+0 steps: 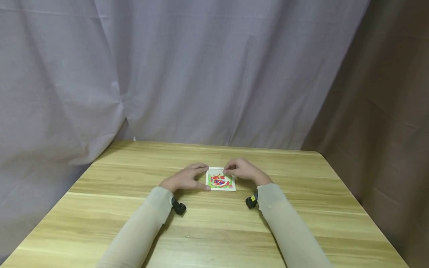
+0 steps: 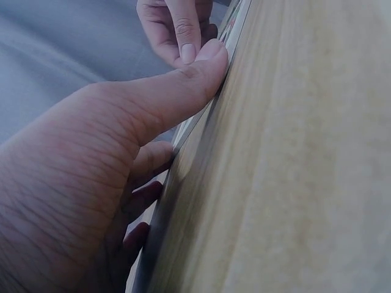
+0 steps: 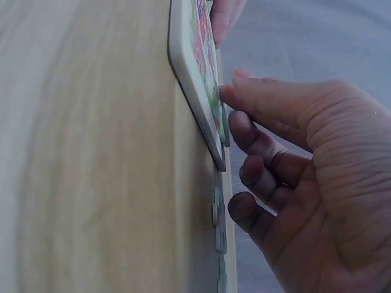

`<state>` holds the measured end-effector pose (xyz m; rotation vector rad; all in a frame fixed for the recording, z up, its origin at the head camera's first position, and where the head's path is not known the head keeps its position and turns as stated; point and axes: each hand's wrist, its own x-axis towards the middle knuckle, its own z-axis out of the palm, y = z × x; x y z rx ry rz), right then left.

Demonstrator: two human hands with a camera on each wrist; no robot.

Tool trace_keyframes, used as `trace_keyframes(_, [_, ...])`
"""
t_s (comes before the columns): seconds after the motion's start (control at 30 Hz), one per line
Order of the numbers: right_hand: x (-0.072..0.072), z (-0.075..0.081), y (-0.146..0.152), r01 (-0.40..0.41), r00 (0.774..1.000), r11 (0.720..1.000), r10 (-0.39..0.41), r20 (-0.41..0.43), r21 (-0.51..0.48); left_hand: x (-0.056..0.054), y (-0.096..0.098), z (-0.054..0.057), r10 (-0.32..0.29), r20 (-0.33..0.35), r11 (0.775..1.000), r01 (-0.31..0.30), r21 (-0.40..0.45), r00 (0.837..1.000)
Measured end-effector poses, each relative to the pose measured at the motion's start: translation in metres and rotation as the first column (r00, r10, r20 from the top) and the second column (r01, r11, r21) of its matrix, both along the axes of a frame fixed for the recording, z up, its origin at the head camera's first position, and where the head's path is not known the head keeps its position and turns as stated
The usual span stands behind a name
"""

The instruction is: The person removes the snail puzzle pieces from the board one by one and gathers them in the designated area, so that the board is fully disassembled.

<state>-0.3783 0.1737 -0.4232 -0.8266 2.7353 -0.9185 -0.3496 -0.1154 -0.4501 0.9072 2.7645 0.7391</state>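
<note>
A small puzzle board with a white frame and a red, green and purple picture lies flat on the table. My left hand steadies its left side, the fairly straight fingers at the far corner and the thumb on the near edge. Over the board's far right part, my right hand pinches a thin puzzle piece between thumb and index finger. That piece sits at or just above the board's surface, partly hidden by the fingertips. The other right fingers curl loosely.
Several loose flat pieces lie on the table beside the board in the right wrist view; the right hand covers that spot in the head view. Grey curtains hang behind the wooden table. Each wrist wears a small black camera.
</note>
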Motion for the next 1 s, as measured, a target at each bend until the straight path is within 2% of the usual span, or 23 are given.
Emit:
trace_keyframes(0.23, [-0.0015, -0.0021, 0.0001, -0.006, 1.0, 1.0, 0.006, -0.019, -0.006, 0.0019, -0.0001, -0.0001, 0.009, 0.016, 1.0, -0.01, 0.006, 1.0])
trace_keyframes(0.67, [0.0007, -0.0024, 0.0028, -0.081, 0.996, 0.996, 0.079, -0.043, -0.047, 0.0028, 0.0008, -0.0016, 0.01, 0.014, 1.0, -0.01, -0.01, 1.0])
trace_keyframes(1.0, [-0.0019, -0.0006, 0.005, -0.054, 0.998, 0.998, 0.053, -0.026, -0.031, -0.0011, 0.0014, -0.0017, 0.001, -0.02, 1.0, -0.001, -0.016, 1.0])
